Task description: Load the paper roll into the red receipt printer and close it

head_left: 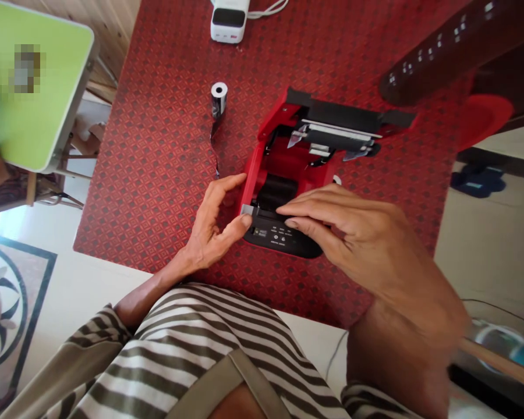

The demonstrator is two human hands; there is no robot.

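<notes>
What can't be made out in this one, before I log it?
All in the head view:
- Whether the right hand pinches anything: its own fingers hide it.
- Part of the red device's near right side: behind that hand.
- Lettering on the black panel: too small.
- Far end of the white device: cut off by the top edge.
- Item on the green table: pixelated.

The bench (157, 151) wears a red patterned cover. Past its left edge stand a lime-green table (65, 35) and pale wood panelling (109, 17); below, the light tiled floor (87, 302) carries a dark-bordered floral medallion (0, 291), with glare at its upper edge.
</notes>
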